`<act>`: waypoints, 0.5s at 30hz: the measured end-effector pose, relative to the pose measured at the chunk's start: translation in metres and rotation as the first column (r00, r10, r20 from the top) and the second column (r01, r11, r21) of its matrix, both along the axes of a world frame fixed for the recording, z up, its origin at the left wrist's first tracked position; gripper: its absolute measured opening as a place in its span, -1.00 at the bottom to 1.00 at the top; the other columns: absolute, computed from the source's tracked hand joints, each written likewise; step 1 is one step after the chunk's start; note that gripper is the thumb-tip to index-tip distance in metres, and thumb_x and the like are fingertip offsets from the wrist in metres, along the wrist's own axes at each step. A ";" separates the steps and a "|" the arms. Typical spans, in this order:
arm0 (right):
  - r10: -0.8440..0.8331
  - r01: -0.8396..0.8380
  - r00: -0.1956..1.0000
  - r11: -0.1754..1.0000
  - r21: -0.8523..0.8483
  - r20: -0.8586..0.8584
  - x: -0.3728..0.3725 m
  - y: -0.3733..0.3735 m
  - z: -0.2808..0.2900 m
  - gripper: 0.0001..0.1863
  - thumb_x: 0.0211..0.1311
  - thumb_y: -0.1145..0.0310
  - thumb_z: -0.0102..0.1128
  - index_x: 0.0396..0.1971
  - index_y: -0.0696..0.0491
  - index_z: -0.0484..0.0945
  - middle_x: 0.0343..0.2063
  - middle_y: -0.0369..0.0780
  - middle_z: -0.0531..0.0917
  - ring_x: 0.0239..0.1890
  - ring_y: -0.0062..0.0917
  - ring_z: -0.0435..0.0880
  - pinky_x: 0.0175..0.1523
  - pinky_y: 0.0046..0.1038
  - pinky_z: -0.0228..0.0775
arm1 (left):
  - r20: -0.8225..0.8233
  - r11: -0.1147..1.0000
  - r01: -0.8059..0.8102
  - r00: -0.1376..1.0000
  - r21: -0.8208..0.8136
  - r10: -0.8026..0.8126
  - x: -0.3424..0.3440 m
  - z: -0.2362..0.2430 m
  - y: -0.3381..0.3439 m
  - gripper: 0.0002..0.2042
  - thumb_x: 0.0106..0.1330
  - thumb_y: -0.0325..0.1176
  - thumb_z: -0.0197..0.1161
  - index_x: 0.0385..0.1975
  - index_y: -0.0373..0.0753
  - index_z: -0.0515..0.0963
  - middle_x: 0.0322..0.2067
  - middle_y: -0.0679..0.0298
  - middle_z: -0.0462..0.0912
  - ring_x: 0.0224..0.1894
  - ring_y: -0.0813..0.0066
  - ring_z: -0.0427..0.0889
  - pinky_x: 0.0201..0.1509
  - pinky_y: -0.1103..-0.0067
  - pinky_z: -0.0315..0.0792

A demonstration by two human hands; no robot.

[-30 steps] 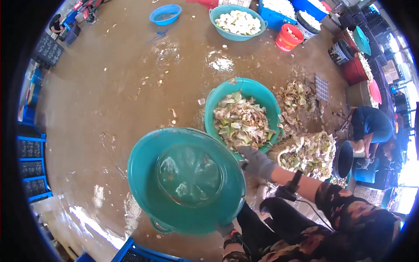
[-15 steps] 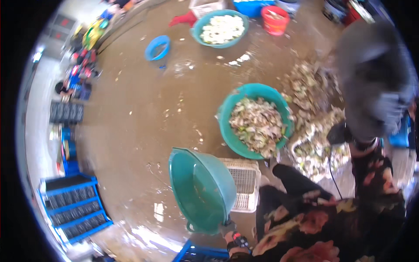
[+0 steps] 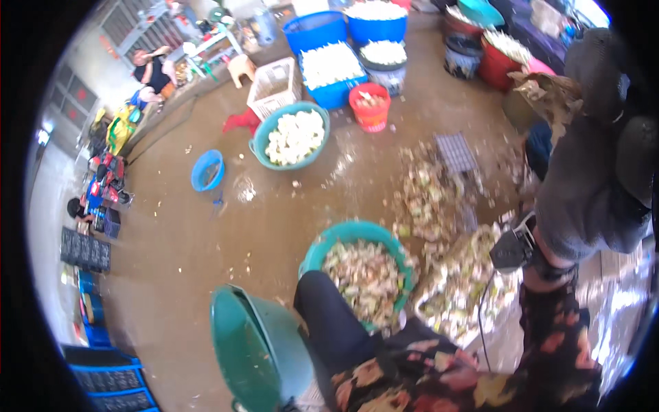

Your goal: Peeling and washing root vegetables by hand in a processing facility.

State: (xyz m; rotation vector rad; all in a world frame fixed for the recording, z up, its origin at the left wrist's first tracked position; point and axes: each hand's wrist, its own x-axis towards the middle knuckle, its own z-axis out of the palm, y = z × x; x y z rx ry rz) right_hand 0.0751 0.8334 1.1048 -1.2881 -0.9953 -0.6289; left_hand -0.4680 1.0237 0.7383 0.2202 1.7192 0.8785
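My right hand (image 3: 594,144), in a grey glove, is raised close to the camera at the right, and a brownish scrap of husk (image 3: 542,93) sits at its fingertips. A black device (image 3: 511,250) is strapped at that wrist. An empty dark-green basin (image 3: 250,350) stands tilted on its edge at the lower left, beside my dark-trousered knee (image 3: 329,323). My left hand is hidden. Just past the knee a teal basin (image 3: 343,232) is full of pale peelings.
Peelings lie heaped on the wet brown floor (image 3: 439,199) and in a sack (image 3: 467,295). Farther off stand a teal basin of white pieces (image 3: 259,147), a small blue bowl (image 3: 206,172), an orange bucket (image 3: 371,110), a white basket (image 3: 274,86) and blue tubs (image 3: 319,31). Blue crates (image 3: 110,381) stand at the lower left; people (image 3: 154,69) work at the back left.
The green basin has gone from facing up to standing on its edge at the lower left. My gloved right hand has risen to the upper right. The view has swung toward the far tubs.
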 end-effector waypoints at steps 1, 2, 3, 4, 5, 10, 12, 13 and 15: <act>-0.017 0.017 1.000 1.000 0.024 0.011 0.011 -0.001 0.004 -0.64 -0.02 0.40 0.01 -0.18 0.21 0.31 -0.36 -0.25 0.44 -0.33 -0.61 0.41 -0.26 -0.64 0.25 | 0.009 0.999 0.044 0.999 0.005 -0.044 0.020 0.003 0.016 -0.68 -0.01 -0.25 0.01 -0.28 -0.28 0.34 -0.41 0.14 0.44 -0.48 0.43 0.41 -0.31 0.56 0.39; -0.031 0.029 0.999 0.998 0.054 0.038 0.025 0.000 0.013 -0.64 -0.01 0.40 0.00 -0.17 0.21 0.31 -0.35 -0.25 0.44 -0.32 -0.60 0.41 -0.26 -0.64 0.25 | 0.038 0.997 0.071 0.997 0.022 -0.072 0.048 0.002 0.036 -0.69 -0.01 -0.25 0.02 -0.28 -0.27 0.34 -0.42 0.15 0.44 -0.50 0.44 0.40 -0.32 0.56 0.39; -0.034 0.031 0.999 0.996 0.079 0.041 0.036 0.005 0.014 -0.64 -0.01 0.40 0.00 -0.17 0.22 0.30 -0.34 -0.25 0.44 -0.31 -0.60 0.41 -0.25 -0.64 0.25 | 0.040 0.995 0.090 0.995 0.041 -0.092 0.059 0.004 0.050 -0.70 -0.02 -0.25 0.03 -0.29 -0.27 0.35 -0.44 0.16 0.44 -0.52 0.46 0.39 -0.32 0.57 0.39; -0.038 0.035 0.999 0.996 0.086 0.034 0.038 0.022 0.008 -0.63 0.00 0.39 -0.01 -0.16 0.22 0.30 -0.33 -0.25 0.43 -0.30 -0.60 0.41 -0.24 -0.64 0.24 | 0.016 0.991 0.124 0.992 0.043 -0.125 0.053 0.005 0.073 -0.70 -0.02 -0.25 0.03 -0.30 -0.26 0.35 -0.45 0.17 0.43 -0.53 0.47 0.38 -0.32 0.57 0.39; -0.016 0.012 0.999 0.995 0.095 0.039 0.042 0.045 0.008 -0.63 0.01 0.39 -0.01 -0.16 0.22 0.29 -0.32 -0.24 0.43 -0.29 -0.60 0.41 -0.23 -0.64 0.24 | 0.019 0.989 0.131 0.991 0.070 -0.132 0.051 0.006 0.089 -0.71 -0.02 -0.26 0.04 -0.30 -0.25 0.35 -0.46 0.18 0.43 -0.55 0.48 0.37 -0.32 0.57 0.38; -0.019 0.016 0.992 1.000 -0.024 -0.127 0.081 0.163 -0.030 -0.63 0.00 0.42 -0.02 -0.14 0.23 0.29 -0.31 -0.24 0.44 -0.27 -0.62 0.41 -0.23 -0.68 0.25 | 0.035 0.977 0.214 0.976 0.026 -0.215 0.087 -0.013 0.220 -0.74 -0.04 -0.27 0.09 -0.34 -0.21 0.35 -0.53 0.23 0.43 -0.64 0.54 0.31 -0.33 0.60 0.37; -0.079 -0.019 0.920 0.969 -0.246 -0.384 0.103 0.202 -0.078 -0.64 -0.01 0.48 -0.04 -0.13 0.20 0.30 -0.36 -0.28 0.44 -0.30 -0.66 0.41 -0.28 -0.74 0.24 | 0.188 0.996 0.034 0.982 -0.087 -0.018 0.117 -0.032 0.285 -0.75 -0.03 -0.28 0.08 -0.35 -0.22 0.35 -0.53 0.24 0.42 -0.63 0.55 0.30 -0.37 0.62 0.36; -0.140 -0.076 0.824 0.933 -0.353 -0.549 0.117 0.222 -0.111 -0.65 0.00 0.50 -0.07 -0.12 0.18 0.30 -0.39 -0.31 0.43 -0.31 -0.68 0.40 -0.29 -0.74 0.23 | 0.261 0.983 -0.081 0.957 -0.167 0.124 0.134 -0.045 0.318 -0.76 -0.02 -0.28 0.05 -0.35 -0.24 0.35 -0.51 0.23 0.41 -0.61 0.54 0.30 -0.41 0.63 0.35; -0.239 -0.169 0.694 0.863 -0.477 -0.679 0.131 0.263 -0.173 -0.70 0.00 0.55 -0.10 -0.19 0.14 0.36 -0.48 -0.36 0.42 -0.46 -0.71 0.39 -0.41 -0.74 0.21 | 0.118 0.976 -0.152 0.978 -0.158 0.172 0.141 -0.084 0.415 -0.73 0.05 -0.29 -0.08 -0.34 -0.35 0.34 -0.40 0.16 0.39 -0.46 0.47 0.36 -0.48 0.65 0.32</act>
